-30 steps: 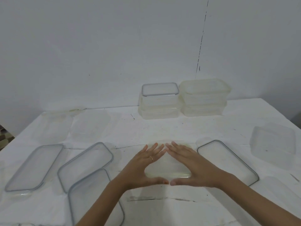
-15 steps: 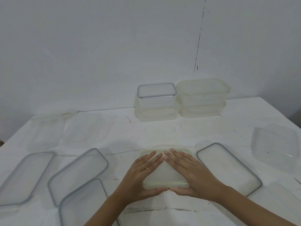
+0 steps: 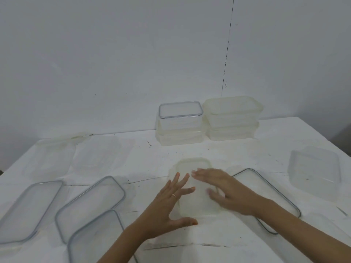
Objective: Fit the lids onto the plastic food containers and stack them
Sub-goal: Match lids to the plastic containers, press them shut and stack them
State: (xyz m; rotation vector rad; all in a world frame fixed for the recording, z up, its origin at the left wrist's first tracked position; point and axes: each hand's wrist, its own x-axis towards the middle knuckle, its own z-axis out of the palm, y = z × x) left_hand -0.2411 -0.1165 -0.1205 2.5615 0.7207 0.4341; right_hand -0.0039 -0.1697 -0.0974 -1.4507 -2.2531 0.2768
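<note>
A pale clear container with its lid on (image 3: 195, 168) sits on the white table (image 3: 152, 249) right in front of me. My left hand (image 3: 173, 203) hovers at its left side with fingers spread and the thumb by the near edge. My right hand (image 3: 223, 188) is blurred over its right half, fingers apart; I cannot tell whether it touches the lid. Neither hand grips anything. At the back stand two stacks of lidded containers: one topped by a grey-rimmed lid (image 3: 180, 111), one pale (image 3: 232, 118).
Three grey-rimmed lids lie at the left (image 3: 28, 209), (image 3: 91, 205), (image 3: 95, 242), and one at the right (image 3: 266, 196) partly under my right forearm. A clear open container (image 3: 315, 171) stands far right. Faint clear pieces (image 3: 55, 156), (image 3: 102, 156) lie back left.
Both hands lay flat on the lid with fingertips meeting; now they have parted and risen, fingers spread, the right one in motion.
</note>
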